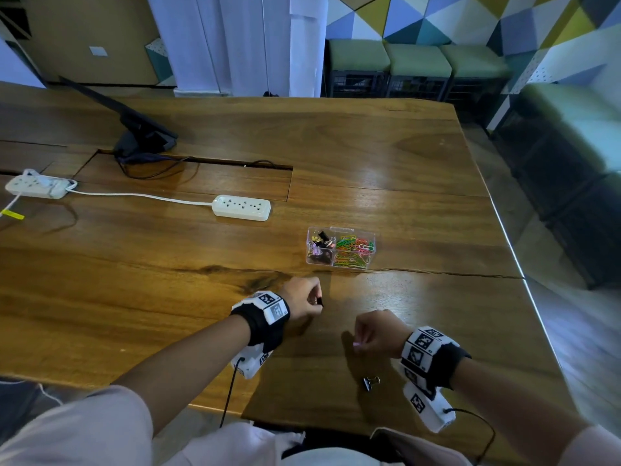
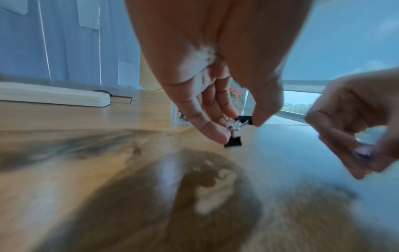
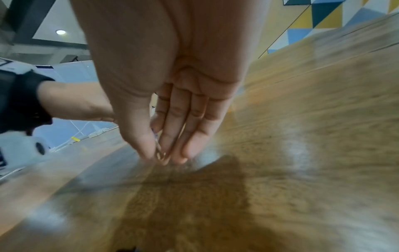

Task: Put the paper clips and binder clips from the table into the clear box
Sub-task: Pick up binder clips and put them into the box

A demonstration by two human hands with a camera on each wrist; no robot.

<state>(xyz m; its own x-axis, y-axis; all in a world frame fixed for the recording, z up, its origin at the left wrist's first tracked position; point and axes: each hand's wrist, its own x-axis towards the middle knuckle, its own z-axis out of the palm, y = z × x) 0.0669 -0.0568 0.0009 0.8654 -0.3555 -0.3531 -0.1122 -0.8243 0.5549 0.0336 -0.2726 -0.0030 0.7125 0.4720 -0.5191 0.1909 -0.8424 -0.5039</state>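
Note:
The clear box (image 1: 340, 247) stands open on the wooden table (image 1: 386, 183), with binder clips in its left compartment and coloured paper clips in its right. My left hand (image 1: 304, 299) hovers just in front of the box and pinches two black binder clips (image 2: 238, 130) between thumb and fingers. To its right, my right hand (image 1: 374, 332) pinches a small pale purple clip (image 2: 363, 151) close above the table; the right wrist view shows its thumb and fingers (image 3: 161, 150) closed on something thin. One black binder clip (image 1: 370, 383) lies on the table near my right wrist.
A white power strip (image 1: 242, 207) lies left of and beyond the box, its cable running to a second strip (image 1: 37, 186) at the far left. A monitor stand (image 1: 144, 139) sits at the back left. The table's right edge (image 1: 514, 250) is close to the box.

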